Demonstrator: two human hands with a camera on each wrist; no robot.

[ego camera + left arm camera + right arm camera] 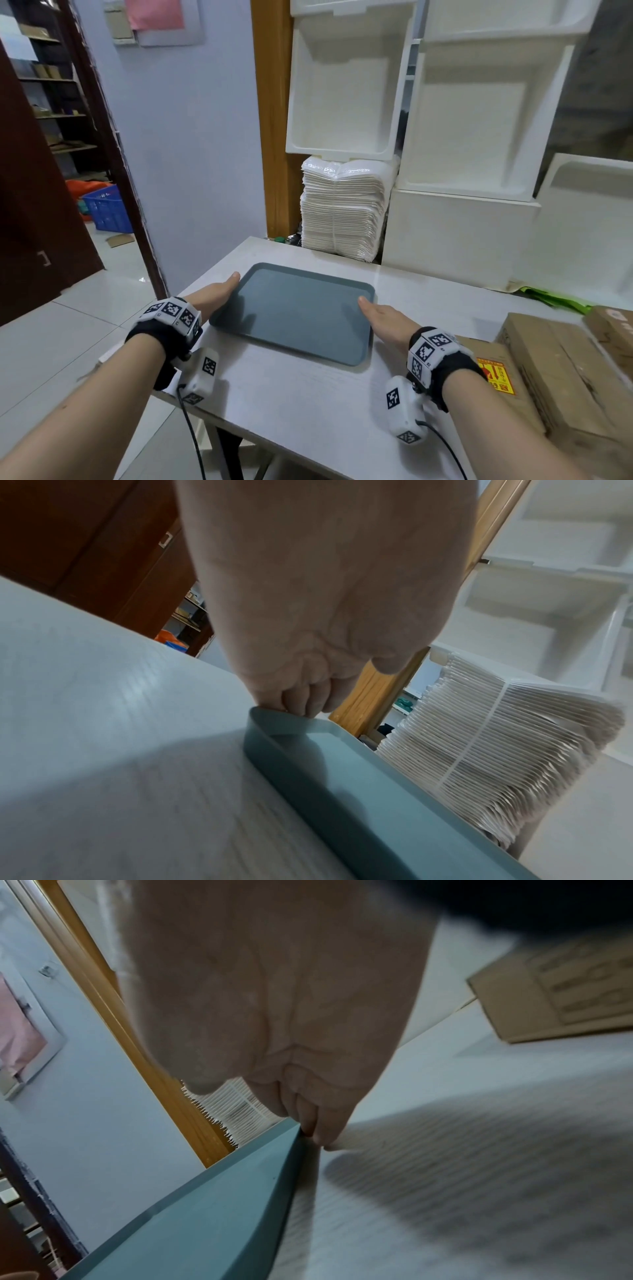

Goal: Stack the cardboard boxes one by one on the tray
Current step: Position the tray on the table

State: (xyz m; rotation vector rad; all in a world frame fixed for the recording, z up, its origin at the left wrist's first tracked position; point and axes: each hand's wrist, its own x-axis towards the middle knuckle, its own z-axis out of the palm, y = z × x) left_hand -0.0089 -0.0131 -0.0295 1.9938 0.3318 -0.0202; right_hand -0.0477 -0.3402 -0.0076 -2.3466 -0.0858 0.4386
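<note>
An empty grey-blue tray (294, 308) lies flat in the middle of the white table (308, 404). My left hand (221, 290) lies along its left edge with straight fingers (301, 699) touching the rim near the tray's (342, 777) far corner. My right hand (378, 316) presses flat against the right edge, its fingertips (315, 1123) meeting the tray (222, 1218) wall. Neither hand holds anything. Brown cardboard boxes (561, 373) lie at the table's right end, one with a yellow-red label (496, 377); a box (565, 1001) also shows in the right wrist view.
Stacked white foam boxes (462, 233) and a bundle of white bags (346, 209) stand behind the table. A green bag (555, 301) lies at the back right. The table's left edge is just beside my left wrist, with a doorway and a blue crate (106, 209) beyond.
</note>
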